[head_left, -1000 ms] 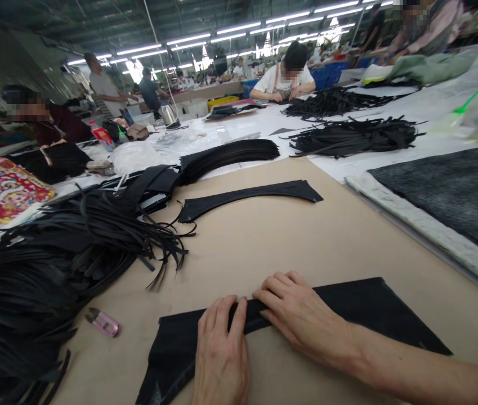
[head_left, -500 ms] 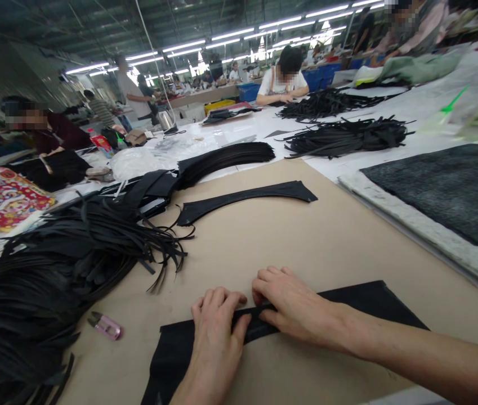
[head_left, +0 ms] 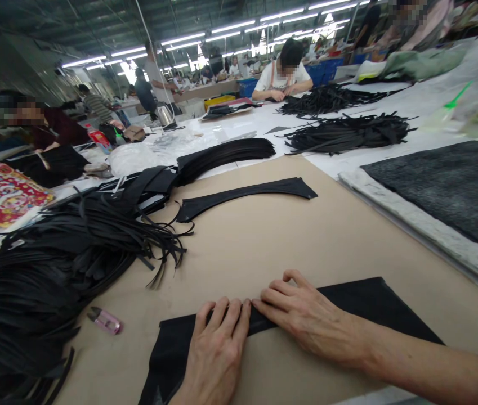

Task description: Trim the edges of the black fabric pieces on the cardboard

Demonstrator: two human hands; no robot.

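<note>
A black curved fabric piece [head_left: 357, 298], narrow in the middle and wide at both ends, lies on the brown board in front of me. My left hand [head_left: 219, 343] rests on its narrow part with fingers laid side by side, pressing along the far edge. From the right, my right hand [head_left: 306, 315] reaches over the same narrow part, its fingers outstretched and its index fingertip close to the left hand's fingertips. Neither thumb shows clearly. Farther off on the board lies a similar black curved piece [head_left: 247, 194], untouched.
Pink-handled thread snips [head_left: 106, 320] lie left of my hands, beside a big heap of black strips [head_left: 53, 270]. Stacked black curved pieces [head_left: 226, 157] and a strip bundle [head_left: 348, 135] sit behind. A dark felt-like sheet [head_left: 445, 191] is at right. Co-workers sit beyond.
My fingers have gone from a bent, pinching pose at the narrow part to lying flatter on it. The thumbs, visible before, are now mostly hidden. The fabric piece stays roughly in place.
</note>
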